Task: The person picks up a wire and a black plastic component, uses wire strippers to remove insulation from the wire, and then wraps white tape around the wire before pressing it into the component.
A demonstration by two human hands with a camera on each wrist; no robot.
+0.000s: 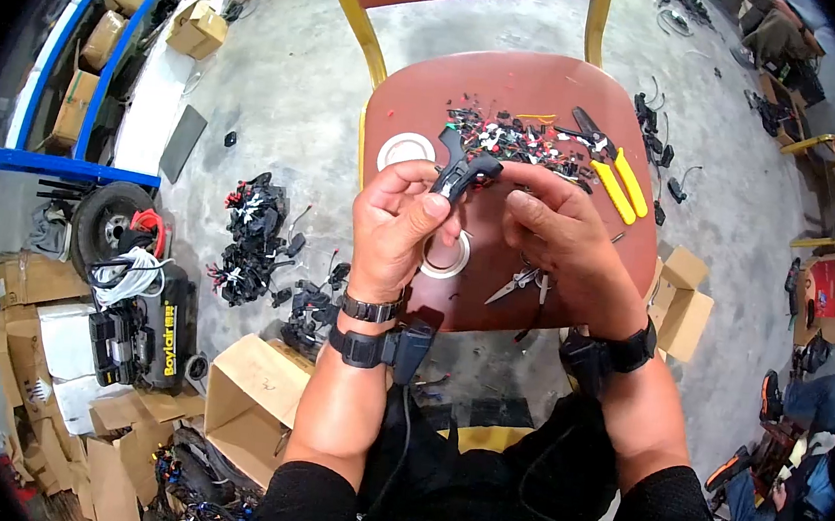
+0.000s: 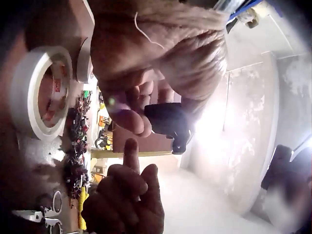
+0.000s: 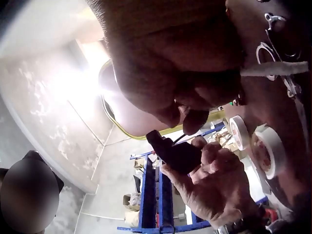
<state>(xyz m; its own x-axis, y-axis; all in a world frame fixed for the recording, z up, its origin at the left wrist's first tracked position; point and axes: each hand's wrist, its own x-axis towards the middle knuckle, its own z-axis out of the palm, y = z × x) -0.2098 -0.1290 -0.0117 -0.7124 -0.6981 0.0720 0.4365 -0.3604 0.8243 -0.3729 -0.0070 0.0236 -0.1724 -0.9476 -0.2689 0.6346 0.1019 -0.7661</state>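
Holding: left hand clamped on black part, thumb on the near side, above the red-brown chair seat. Right hand is beside the part's right end, index finger extended toward it; cannot tell whether its fingertips pinch anything there. Upper white roll lies on the seat, left of a heap of small scraps. Lower white roll lies nearer the front edge. Cutters with yellow handles lie right of the heap; scissors lie below the right hand.
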